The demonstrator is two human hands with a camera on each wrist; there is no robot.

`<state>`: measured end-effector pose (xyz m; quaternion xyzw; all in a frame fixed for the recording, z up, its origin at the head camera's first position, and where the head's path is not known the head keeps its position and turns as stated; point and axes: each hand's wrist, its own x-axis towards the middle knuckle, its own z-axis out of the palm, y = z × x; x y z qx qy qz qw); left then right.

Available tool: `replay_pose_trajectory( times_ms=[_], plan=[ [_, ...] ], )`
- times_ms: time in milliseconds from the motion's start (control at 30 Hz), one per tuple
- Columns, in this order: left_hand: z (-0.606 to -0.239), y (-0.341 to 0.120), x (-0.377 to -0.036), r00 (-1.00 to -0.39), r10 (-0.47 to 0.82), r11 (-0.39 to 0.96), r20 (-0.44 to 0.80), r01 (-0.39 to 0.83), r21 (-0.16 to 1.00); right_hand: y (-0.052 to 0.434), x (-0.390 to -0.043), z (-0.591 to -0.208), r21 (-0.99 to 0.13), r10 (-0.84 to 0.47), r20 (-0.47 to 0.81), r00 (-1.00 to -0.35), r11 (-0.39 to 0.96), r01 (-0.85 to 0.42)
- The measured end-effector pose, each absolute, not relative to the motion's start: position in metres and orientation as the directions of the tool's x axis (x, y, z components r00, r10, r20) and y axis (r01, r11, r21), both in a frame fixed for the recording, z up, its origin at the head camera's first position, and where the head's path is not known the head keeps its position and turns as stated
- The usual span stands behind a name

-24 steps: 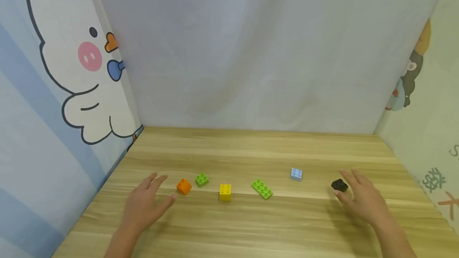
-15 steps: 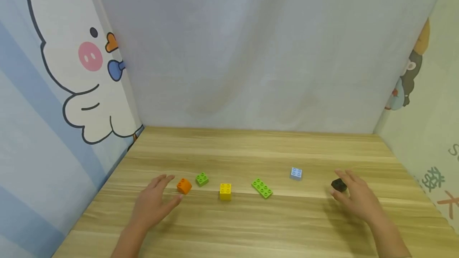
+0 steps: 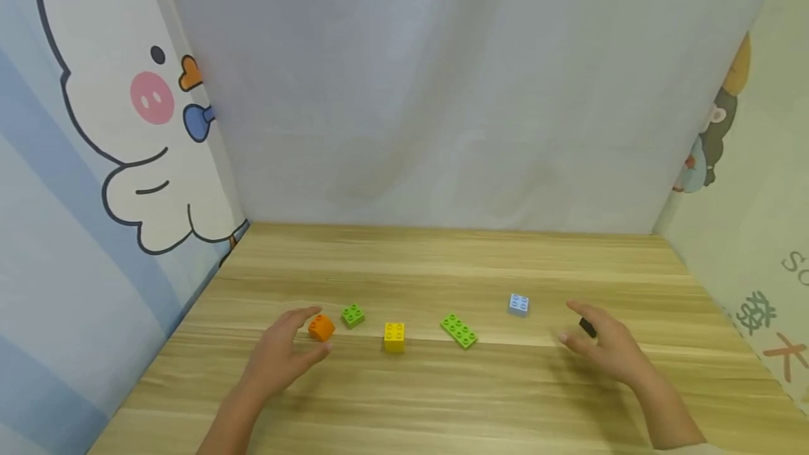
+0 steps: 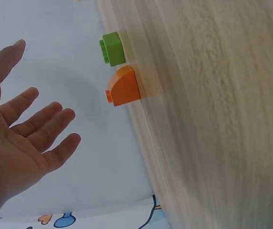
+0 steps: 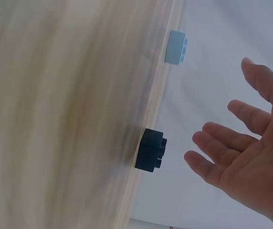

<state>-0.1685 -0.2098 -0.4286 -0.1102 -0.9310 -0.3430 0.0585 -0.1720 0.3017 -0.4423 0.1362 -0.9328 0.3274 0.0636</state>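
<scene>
My left hand hovers above the table with fingers spread, its thumb and fingertips either side of the orange curved brick. In the left wrist view the palm shows bare, apart from the orange brick and a small green brick. Over on the right, my right hand is held in the air, fingers loosely extended and holding nothing. It partly covers the black brick in the head view; the right wrist view shows that black brick whole on the table. A light blue brick lies left of this hand.
Between the hands, a yellow brick and a long green brick lie on the wooden table. A pale curtain hangs behind the table's far edge, with printed cloth on both sides.
My left hand has moved right, closer around the orange brick. My right hand has shifted left, over the black brick and toward the light blue one. The bricks stay in place.
</scene>
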Motion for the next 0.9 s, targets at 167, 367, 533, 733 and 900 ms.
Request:
replay_pose_trajectory(
  times_ms=[167, 367, 533, 733, 900],
  plan=[
    [-0.425, -0.202, -0.169, -0.982, 0.158, 0.664, 0.106, 0.185, 0.725, 0.294, -0.175, -0.441, -0.608, -0.219, 0.191, -0.957, 0.739, -0.291],
    [-0.422, -0.197, -0.170, -0.990, 0.134, 0.602, 0.040, 0.114, 0.790, 0.287, -0.177, -0.438, -0.649, -0.237, 0.155, -0.959, 0.708, -0.279],
    [-0.422, -0.197, -0.170, -0.989, 0.140, 0.565, 0.039, 0.112, 0.818, 0.281, -0.177, -0.436, -0.688, -0.248, 0.141, -0.958, 0.672, -0.275],
    [-0.425, -0.195, -0.171, -0.990, 0.141, 0.528, 0.024, 0.096, 0.844, 0.272, -0.178, -0.432, -0.755, -0.281, 0.108, -0.954, 0.600, -0.263],
    [-0.426, -0.191, -0.175, -0.988, 0.148, 0.513, 0.035, 0.107, 0.852, 0.266, -0.179, -0.432, -0.795, -0.287, 0.074, -0.955, 0.561, -0.230]
  ],
)
